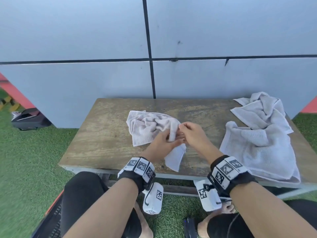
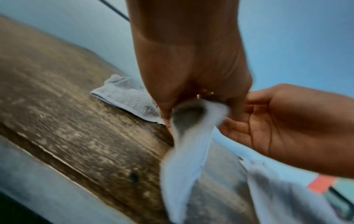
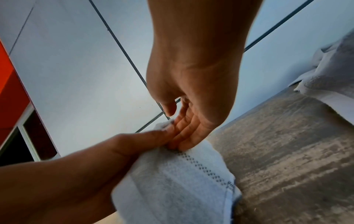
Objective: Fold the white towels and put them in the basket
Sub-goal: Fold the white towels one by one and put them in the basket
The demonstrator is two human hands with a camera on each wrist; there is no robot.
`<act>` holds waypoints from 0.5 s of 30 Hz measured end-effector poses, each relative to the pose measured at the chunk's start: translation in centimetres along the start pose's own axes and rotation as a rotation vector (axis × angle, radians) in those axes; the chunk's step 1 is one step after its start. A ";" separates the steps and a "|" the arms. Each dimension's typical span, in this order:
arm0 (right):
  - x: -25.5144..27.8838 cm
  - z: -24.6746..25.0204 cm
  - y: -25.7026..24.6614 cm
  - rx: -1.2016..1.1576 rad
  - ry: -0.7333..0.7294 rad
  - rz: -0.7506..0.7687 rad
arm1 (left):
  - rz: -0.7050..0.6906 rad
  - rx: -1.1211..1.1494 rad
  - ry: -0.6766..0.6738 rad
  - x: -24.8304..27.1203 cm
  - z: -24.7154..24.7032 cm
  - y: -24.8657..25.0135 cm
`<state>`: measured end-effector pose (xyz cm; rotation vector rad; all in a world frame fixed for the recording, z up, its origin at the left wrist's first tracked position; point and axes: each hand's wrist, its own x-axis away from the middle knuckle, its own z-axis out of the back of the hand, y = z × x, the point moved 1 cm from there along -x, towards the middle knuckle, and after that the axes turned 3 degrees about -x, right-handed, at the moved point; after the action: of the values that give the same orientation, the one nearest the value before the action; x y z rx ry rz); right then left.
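Left hand [image 1: 162, 145] pinching white towel [image 1: 145, 127], right hand [image 1: 192, 134] fingers relaxed, touching it

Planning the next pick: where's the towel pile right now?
In the head view the towel pile lies on the table's right end, just right of the right hand, overhanging the near edge.
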<state>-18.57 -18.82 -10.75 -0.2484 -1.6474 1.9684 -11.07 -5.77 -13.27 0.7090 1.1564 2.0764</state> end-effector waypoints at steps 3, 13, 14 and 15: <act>1.9 0.3 -0.6 -0.118 -0.085 0.080 | 0.072 0.099 0.197 0.6 1.0 1.5; 4.8 -0.6 2.1 0.526 0.011 0.533 | 0.174 0.875 -0.005 1.5 1.8 5.8; 5.0 -0.4 2.1 0.493 0.055 0.561 | 0.153 0.874 -0.033 1.9 1.8 6.1; 5.3 -0.3 1.9 0.449 0.091 0.579 | 0.156 0.826 -0.020 2.2 1.9 6.3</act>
<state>-23.35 -16.04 -11.49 -0.6855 -1.1030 2.6414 -12.84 -5.64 -6.59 1.2136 2.0206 1.6480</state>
